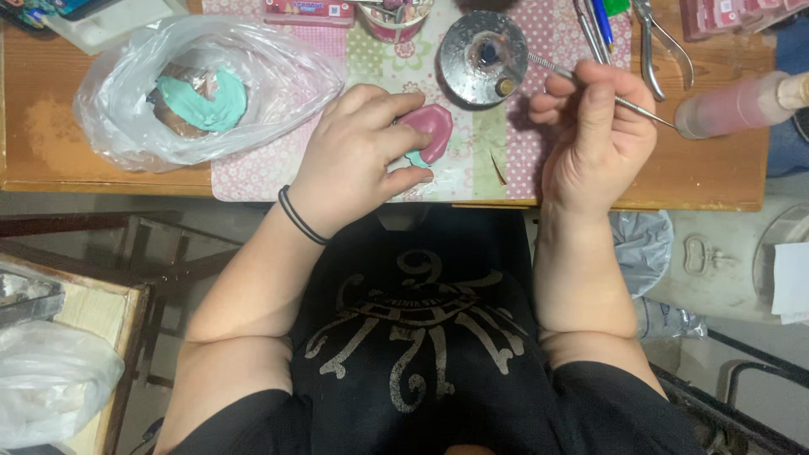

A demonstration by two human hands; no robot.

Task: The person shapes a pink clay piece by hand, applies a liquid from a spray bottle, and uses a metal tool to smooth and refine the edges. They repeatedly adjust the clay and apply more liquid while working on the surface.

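Pink wax piece (428,128) is sitting pinched in left hand (358,156) fingers over table (50,93); right hand (594,139) fingers are gripping thin metal tool (552,66).

Wearer: black tee, bare forearms
Black short-sleeved shirt (421,337) with pale swirling print on the chest; two thin black bands (301,217) round the left wrist; right wrist bare.

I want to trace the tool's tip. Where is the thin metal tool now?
In the head view, the thin metal tool crosses the right hand, between the round metal dish and the pink bottle.
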